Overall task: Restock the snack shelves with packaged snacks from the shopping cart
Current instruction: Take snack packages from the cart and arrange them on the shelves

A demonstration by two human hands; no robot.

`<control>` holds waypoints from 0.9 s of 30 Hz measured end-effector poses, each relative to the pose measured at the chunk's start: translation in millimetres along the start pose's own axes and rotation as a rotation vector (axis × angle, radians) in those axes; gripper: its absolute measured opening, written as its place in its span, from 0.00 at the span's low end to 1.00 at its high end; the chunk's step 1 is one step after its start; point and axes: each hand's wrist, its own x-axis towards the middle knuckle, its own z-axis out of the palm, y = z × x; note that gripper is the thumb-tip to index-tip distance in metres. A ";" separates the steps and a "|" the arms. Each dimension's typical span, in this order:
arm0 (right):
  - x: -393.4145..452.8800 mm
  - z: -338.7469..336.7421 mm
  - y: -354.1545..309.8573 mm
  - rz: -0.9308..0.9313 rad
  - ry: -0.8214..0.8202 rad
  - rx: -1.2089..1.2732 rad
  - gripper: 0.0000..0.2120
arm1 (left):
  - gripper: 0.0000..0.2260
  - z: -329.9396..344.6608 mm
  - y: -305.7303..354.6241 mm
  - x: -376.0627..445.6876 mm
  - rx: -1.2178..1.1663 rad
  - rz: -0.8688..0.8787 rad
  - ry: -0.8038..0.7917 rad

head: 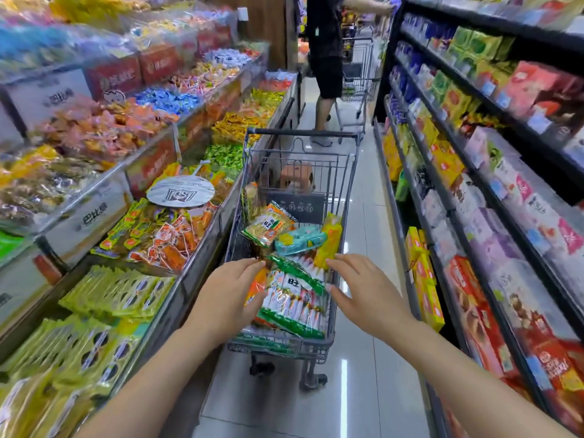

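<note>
Green-white snack bag [295, 300] lying atop shopping cart [343, 184] pile; left hand [226, 300] touching it, fingers relaxed; right hand [366, 297] hovering beside, spread, holding nothing.

Upper left bins [63, 36] blurred, other person [328, 42] cut off at top edge, cart [343, 197] bottom layer hidden.

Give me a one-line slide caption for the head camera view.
Both hands, left and right, reach for a green-and-white snack pack in the shopping cart.
</note>
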 end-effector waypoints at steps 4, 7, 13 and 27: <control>35.9 21.1 26.8 0.028 -0.018 0.023 0.19 | 0.23 29.3 -22.7 35.6 0.012 -0.009 -0.022; 64.7 42.1 46.9 0.076 -0.113 0.025 0.21 | 0.24 59.9 -45.3 61.5 -0.008 -0.046 -0.097; 135.1 98.3 87.8 0.239 -0.281 0.026 0.23 | 0.25 116.7 -95.2 132.5 -0.119 -0.065 -0.218; 263.8 228.0 162.1 0.810 -0.489 0.304 0.24 | 0.26 251.9 -211.6 284.8 -0.168 -0.021 -0.521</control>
